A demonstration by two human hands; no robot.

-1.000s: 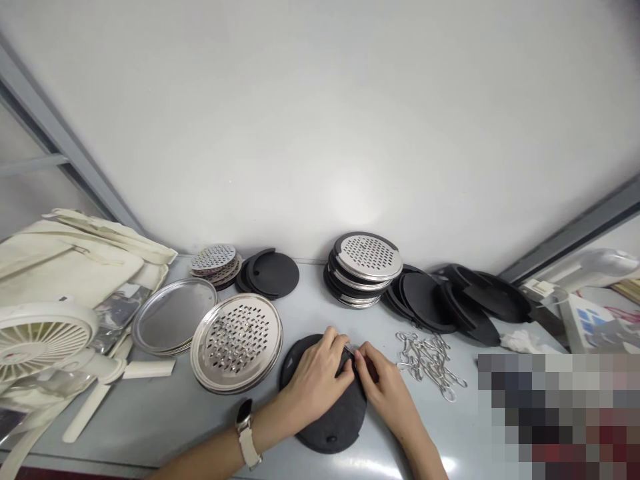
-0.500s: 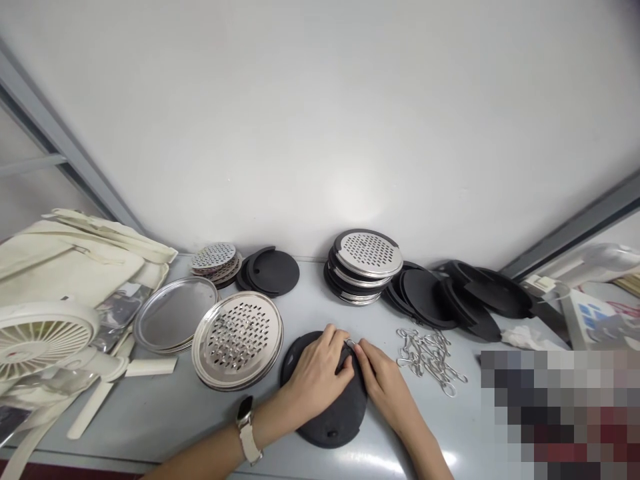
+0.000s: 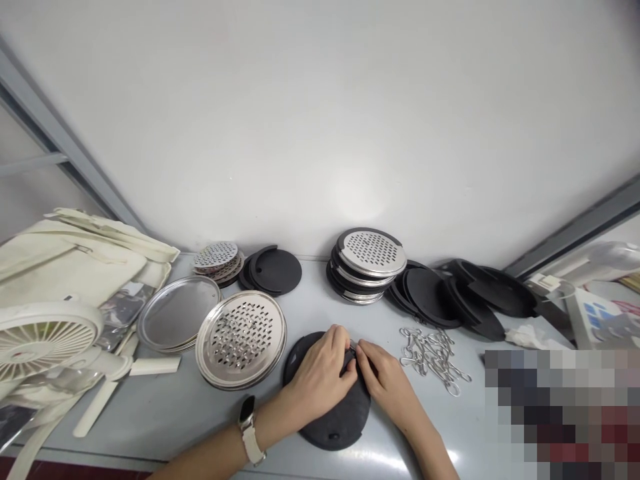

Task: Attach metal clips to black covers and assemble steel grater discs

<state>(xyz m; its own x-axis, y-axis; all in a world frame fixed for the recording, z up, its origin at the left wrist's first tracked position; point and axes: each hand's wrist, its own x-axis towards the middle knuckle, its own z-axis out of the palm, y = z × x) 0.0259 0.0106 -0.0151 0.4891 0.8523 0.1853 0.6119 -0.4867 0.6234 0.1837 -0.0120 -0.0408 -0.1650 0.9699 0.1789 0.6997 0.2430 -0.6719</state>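
We grip a round black plastic disc (image 3: 341, 417) on the grey surface (image 3: 175, 413), left hand (image 3: 323, 372) curled over it, right hand (image 3: 386, 379) pinching a small silver wire clip (image 3: 353, 345) at its far edge.

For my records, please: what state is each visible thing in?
Left hand: curled over black disc
Right hand: bent, at disc's edge
Black disc: flat, partly covered
Wire clips: loose, heaped
Perforated silver discs: stacked
Plain silver plates: stacked
Black parts: overlapping
Watch: worn
White fan: whether running, unclear
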